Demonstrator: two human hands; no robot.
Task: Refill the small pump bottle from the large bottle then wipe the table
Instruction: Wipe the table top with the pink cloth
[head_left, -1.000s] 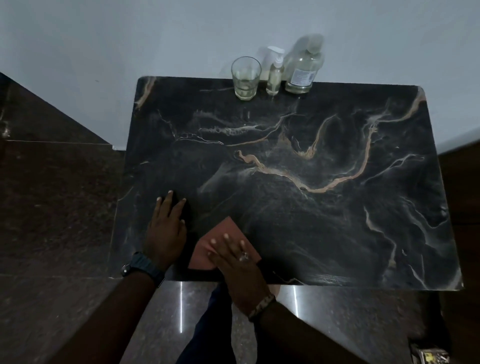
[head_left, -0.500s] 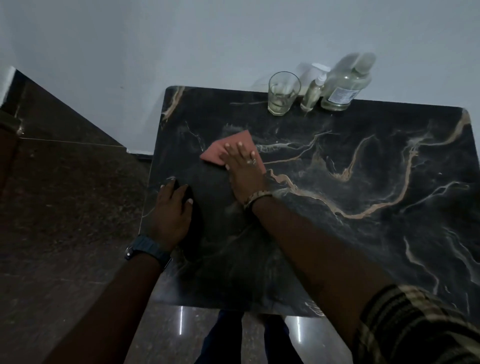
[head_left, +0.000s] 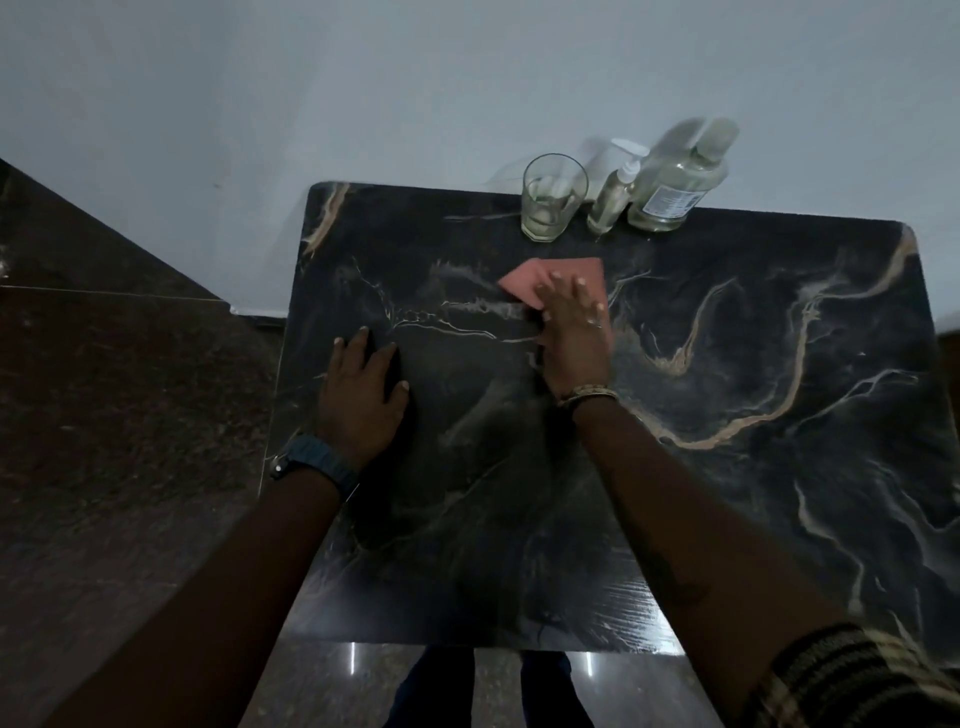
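Note:
A pink cloth (head_left: 563, 275) lies on the black marble table (head_left: 727, 493), a little in front of the glass. My right hand (head_left: 574, 335) presses flat on the cloth, fingers spread, covering its near part. My left hand (head_left: 363, 400) rests flat on the table near the left edge, holding nothing. At the far edge, against the wall, stand the small pump bottle (head_left: 613, 200) and, right of it, the large clear bottle (head_left: 675, 182). Both are upright.
A drinking glass (head_left: 550, 200) with a little liquid stands left of the pump bottle at the far edge. A white wall runs behind the table. Dark polished floor lies to the left and below, where my legs show.
My right hand has slid the cloth from the near edge up across the table towards the glass, then a little to the right. My left hand has stayed flat near the left edge.

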